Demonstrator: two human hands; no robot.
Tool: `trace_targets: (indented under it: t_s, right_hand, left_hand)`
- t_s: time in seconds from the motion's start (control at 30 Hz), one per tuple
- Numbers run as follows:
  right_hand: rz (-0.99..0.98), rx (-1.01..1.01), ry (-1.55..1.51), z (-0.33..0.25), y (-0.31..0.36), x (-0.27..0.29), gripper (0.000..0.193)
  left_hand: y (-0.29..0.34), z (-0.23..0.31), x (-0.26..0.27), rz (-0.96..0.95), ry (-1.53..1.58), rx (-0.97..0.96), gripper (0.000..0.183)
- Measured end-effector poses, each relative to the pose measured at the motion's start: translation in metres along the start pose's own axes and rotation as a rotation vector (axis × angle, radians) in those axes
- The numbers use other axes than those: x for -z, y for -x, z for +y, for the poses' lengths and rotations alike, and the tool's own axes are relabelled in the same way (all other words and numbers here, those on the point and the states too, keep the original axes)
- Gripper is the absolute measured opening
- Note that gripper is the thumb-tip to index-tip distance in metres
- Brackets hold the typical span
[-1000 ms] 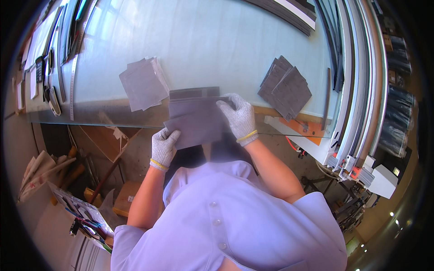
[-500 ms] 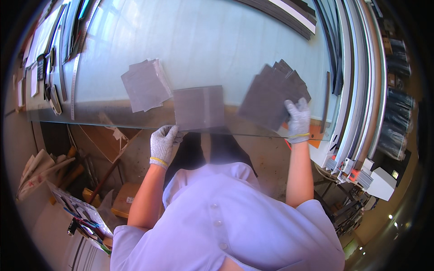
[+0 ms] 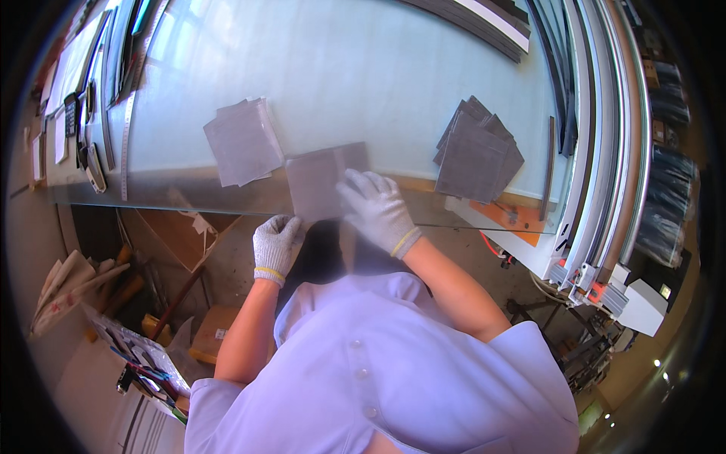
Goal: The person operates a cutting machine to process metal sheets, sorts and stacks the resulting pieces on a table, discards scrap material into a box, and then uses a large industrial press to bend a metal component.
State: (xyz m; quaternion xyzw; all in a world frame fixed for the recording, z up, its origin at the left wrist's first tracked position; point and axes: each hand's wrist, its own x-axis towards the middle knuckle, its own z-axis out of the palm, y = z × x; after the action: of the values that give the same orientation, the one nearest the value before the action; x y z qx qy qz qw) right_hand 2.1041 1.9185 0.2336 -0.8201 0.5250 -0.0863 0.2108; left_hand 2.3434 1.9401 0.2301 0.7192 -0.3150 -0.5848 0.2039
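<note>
A grey square sheet (image 3: pixel 314 178) lies slightly turned at the near edge of the glass-topped table (image 3: pixel 340 83). My left hand (image 3: pixel 275 244), in a pale knitted glove, is closed in a pinch at the sheet's near left corner. Over the sheet's right side, my gloved right hand (image 3: pixel 374 206) reaches with its fingers stretched out, somewhat smeared by motion. To the left rests a loose stack of similar grey sheets (image 3: pixel 240 147). A fanned pile of grey sheets (image 3: pixel 478 157) is on the right, apart from both hands.
A steel ruler (image 3: pixel 128 129), a calculator (image 3: pixel 72 113) and a utility knife (image 3: pixel 95 168) lie along the left side. Dark strips (image 3: pixel 476 26) are stacked at the far right. Metal rails (image 3: pixel 605 136) border the right side, near an orange patch (image 3: pixel 507 219).
My right hand has left the right-hand pile and swung left onto the middle sheet. That sheet has turned slightly. The top sheet of the right pile now sits straighter. My left hand stays nearly in place.
</note>
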Motion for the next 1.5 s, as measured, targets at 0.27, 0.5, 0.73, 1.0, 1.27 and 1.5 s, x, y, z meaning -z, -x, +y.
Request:
trace_targets:
  t_s: [0.27,0.5,0.73,1.0,1.27,1.5]
  right_hand:
    - [-0.073,0.02,-0.007,-0.009,0.011,0.008,0.067]
    - [-0.036,-0.017,0.016,0.006,0.026,0.001,0.07]
    - [0.2,-0.076,-0.022,-0.007,0.038,0.007,0.054]
    - [-0.036,-1.155,-1.245,-0.011,0.092,-0.02,0.036]
    - [0.273,-1.02,-1.521,0.002,0.112,-0.003,0.017]
    - [0.86,-1.099,-1.433,0.083,0.131,0.067,0.014]
  left_hand:
    - [0.009,-0.009,0.007,-0.079,0.057,0.071,0.024]
    - [0.016,0.012,0.048,-0.064,0.135,-0.13,0.02]
    - [-0.016,0.044,0.062,0.086,-0.192,-0.03,0.024]
    - [-0.021,0.07,-0.04,0.042,-1.03,-0.835,0.052]
    - [0.003,0.083,-0.077,-0.133,-1.025,-0.939,0.062]
    - [-0.033,0.174,-0.208,-0.488,-0.862,-0.914,0.055]
